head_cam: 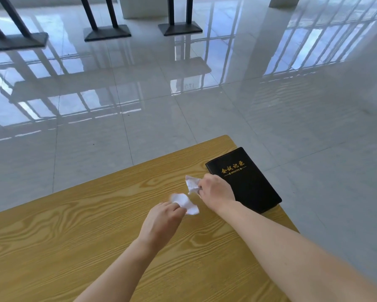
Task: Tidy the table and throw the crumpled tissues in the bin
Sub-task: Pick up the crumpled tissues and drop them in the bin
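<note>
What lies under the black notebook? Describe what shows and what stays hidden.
The black notebook lies flat on the wooden table, its right edge slightly past the tabletop. Anything beneath its cover is hidden; the right hand also covers part of its left edge.

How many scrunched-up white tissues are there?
2. One crumpled white tissue is pinched by the left hand; the second crumpled tissue by the right hand. More may hide under hands.

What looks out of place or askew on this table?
The black minutes notebook lies at the table's right edge and seems to jut slightly over it. The left hand holds one crumpled tissue, the right hand a second tissue.
</note>
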Tool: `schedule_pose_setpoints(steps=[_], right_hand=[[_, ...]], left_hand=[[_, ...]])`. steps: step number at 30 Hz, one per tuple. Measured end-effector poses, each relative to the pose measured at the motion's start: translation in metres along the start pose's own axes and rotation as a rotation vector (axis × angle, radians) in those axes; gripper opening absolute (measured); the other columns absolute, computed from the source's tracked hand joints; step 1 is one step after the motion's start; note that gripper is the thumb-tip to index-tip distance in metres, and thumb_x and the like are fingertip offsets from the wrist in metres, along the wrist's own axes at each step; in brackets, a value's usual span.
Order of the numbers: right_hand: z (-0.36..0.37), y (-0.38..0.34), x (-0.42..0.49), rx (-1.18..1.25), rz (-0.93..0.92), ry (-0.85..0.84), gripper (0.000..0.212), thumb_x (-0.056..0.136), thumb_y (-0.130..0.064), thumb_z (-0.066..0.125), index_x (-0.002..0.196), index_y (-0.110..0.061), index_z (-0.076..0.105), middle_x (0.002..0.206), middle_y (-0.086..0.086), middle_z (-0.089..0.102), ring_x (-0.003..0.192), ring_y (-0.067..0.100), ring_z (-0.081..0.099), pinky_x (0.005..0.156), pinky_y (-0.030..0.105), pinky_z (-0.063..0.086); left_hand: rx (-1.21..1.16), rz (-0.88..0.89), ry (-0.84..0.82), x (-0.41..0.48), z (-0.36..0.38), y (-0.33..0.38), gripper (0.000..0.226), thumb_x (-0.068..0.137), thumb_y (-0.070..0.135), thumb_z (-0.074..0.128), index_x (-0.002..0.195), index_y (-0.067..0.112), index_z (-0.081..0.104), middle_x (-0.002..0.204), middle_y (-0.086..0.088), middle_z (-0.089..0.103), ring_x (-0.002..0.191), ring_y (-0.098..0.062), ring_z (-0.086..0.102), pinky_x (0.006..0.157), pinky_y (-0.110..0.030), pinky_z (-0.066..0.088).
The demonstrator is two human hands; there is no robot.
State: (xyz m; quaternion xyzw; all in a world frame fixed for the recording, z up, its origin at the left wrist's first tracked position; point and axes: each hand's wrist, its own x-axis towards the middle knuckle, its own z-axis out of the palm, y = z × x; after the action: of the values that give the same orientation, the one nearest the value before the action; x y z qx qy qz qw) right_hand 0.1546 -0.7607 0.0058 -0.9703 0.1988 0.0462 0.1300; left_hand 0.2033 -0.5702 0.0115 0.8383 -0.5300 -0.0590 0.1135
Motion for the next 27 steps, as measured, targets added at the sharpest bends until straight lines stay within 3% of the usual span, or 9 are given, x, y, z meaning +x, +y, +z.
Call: schedule_pose_setpoints(steps=[5,9,11,16,22,27], right_hand=[[-0.010,0.004,-0.023,0.086,0.072,0.132,0.018,0.095,-0.025,0.062,0.090,-0.010,0.070,0.090,0.005,0.060,0.082,0.022,0.056,0.065,0.032,0.048],[-0.013,0.005,-0.038,0.118,0.093,0.126,0.017,0.094,-0.025,0.063,0.091,-0.010,0.071,0.090,0.002,0.059,0.079,0.018,0.056,0.067,0.032,0.053],[-0.038,0.018,-0.098,0.111,0.141,0.175,0.015,0.094,-0.023,0.063,0.092,-0.011,0.072,0.090,0.002,0.060,0.080,0.017,0.056,0.068,0.032,0.054],[-0.033,0.024,-0.133,0.135,0.162,0.159,0.014,0.095,-0.021,0.062,0.095,-0.010,0.071,0.092,0.002,0.060,0.082,0.017,0.056,0.066,0.030,0.053],[-0.037,0.055,-0.204,0.145,0.263,0.232,0.014,0.094,-0.020,0.061,0.095,-0.011,0.071,0.088,-0.001,0.056,0.081,0.015,0.051,0.061,0.026,0.040],[-0.036,0.085,-0.270,0.177,0.333,0.266,0.016,0.094,-0.020,0.062,0.103,-0.012,0.072,0.093,0.002,0.061,0.086,0.019,0.058,0.064,0.027,0.043]], left_hand=[[-0.155,-0.149,0.067,-0.016,-0.003,0.011,0.017,0.082,0.003,0.069,0.068,0.010,0.063,0.057,-0.002,0.054,0.050,-0.024,0.049,0.042,-0.038,0.045],[-0.310,-0.308,0.201,-0.016,0.004,0.010,0.016,0.089,0.012,0.067,0.073,0.013,0.070,0.060,0.003,0.058,0.053,-0.019,0.053,0.049,-0.037,0.045],[-0.359,-0.243,0.199,-0.032,-0.012,0.055,0.018,0.089,0.013,0.068,0.071,0.016,0.069,0.056,0.005,0.054,0.052,-0.016,0.051,0.049,-0.036,0.045],[-0.379,-0.270,0.237,-0.033,-0.006,0.063,0.019,0.090,0.014,0.067,0.070,0.014,0.067,0.056,0.003,0.055,0.054,-0.016,0.052,0.053,-0.034,0.045],[-0.407,-0.207,0.237,-0.045,-0.006,0.124,0.020,0.090,0.013,0.065,0.071,0.008,0.065,0.056,-0.002,0.057,0.055,-0.020,0.053,0.054,-0.037,0.046],[-0.462,-0.131,0.223,-0.062,-0.001,0.184,0.024,0.091,0.017,0.064,0.067,0.011,0.063,0.054,-0.002,0.050,0.053,-0.019,0.047,0.054,-0.035,0.043]])
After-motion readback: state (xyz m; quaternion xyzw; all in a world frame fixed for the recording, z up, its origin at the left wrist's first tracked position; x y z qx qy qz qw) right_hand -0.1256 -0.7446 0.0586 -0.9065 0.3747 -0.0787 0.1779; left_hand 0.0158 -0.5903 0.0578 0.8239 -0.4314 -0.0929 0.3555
